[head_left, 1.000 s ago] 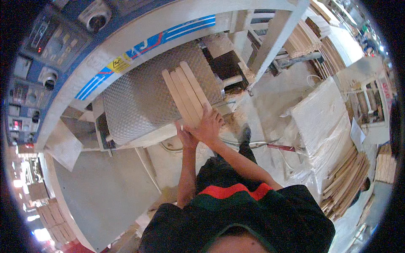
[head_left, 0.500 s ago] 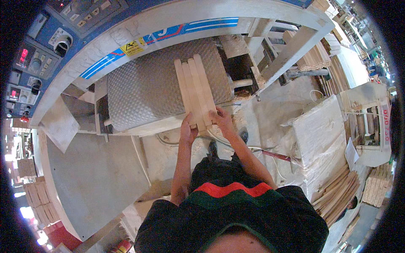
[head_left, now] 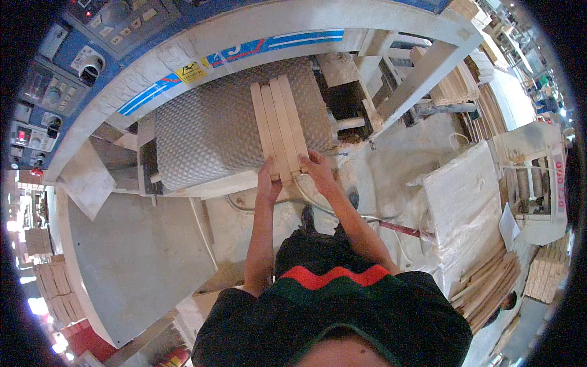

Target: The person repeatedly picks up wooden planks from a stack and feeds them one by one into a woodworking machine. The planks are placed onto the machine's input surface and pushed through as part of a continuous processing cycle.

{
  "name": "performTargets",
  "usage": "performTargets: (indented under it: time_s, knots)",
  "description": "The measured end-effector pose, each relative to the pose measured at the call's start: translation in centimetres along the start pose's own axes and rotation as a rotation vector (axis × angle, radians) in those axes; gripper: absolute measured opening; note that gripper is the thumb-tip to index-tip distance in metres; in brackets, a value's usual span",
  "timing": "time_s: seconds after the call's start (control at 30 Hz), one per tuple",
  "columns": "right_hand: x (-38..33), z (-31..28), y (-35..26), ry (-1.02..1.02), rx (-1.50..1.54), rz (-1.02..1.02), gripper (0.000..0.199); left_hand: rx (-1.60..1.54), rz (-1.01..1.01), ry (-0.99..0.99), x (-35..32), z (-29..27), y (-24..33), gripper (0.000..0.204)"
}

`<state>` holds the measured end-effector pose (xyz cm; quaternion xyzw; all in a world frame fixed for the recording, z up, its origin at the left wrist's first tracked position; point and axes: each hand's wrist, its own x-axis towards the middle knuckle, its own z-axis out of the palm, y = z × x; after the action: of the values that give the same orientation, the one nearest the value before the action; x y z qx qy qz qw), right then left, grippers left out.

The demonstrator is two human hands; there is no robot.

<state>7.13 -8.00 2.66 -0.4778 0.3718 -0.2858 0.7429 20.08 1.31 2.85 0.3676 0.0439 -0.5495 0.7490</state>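
Observation:
Several pale wooden strips point(head_left: 278, 125) lie side by side, with their far ends resting on the textured grey conveyor belt point(head_left: 202, 137) of a machine. Their near ends stick out past the belt's front edge. My left hand point(head_left: 269, 182) grips the outer left side of the bundle near its close end. Opposite it, my right hand point(head_left: 317, 171) presses on the right side, thumb and fingers closed around the edge. The strips touch one another along most of their length, and their ends are slightly uneven.
A pale machine frame point(head_left: 293, 17) arches over the belt, with a blue control panel point(head_left: 67, 79) at upper left. A grey board point(head_left: 134, 257) stands at left. To the right are a wrapped pale stack point(head_left: 461, 196) and loose wooden strips point(head_left: 489, 281). Hoses cross the floor.
Both hands have drawn the strips closer together, and the gaps at their far ends have narrowed. The right hand has shifted slightly left and toward the belt.

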Motion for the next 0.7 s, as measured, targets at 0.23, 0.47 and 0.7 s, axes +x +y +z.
performTargets:
  time_s: [0.23, 0.47, 0.7]
  knots:
    - [0.3, 1.1, -1.4, -0.002, -0.125, 0.015, 0.032, -0.001, 0.017, 0.018, -0.5, -0.2, -0.1, 0.040]
    - [0.2, 0.4, -0.7, -0.036, -0.159, 0.006, 0.027, 0.236, 0.118, 0.050, -1.1, 0.5, 0.0, 0.041]
    - [0.2, 0.5, -1.4, -0.053, -0.208, 0.023, 0.027, -0.057, 0.016, 0.085, 0.1, 0.2, 0.5, 0.044]
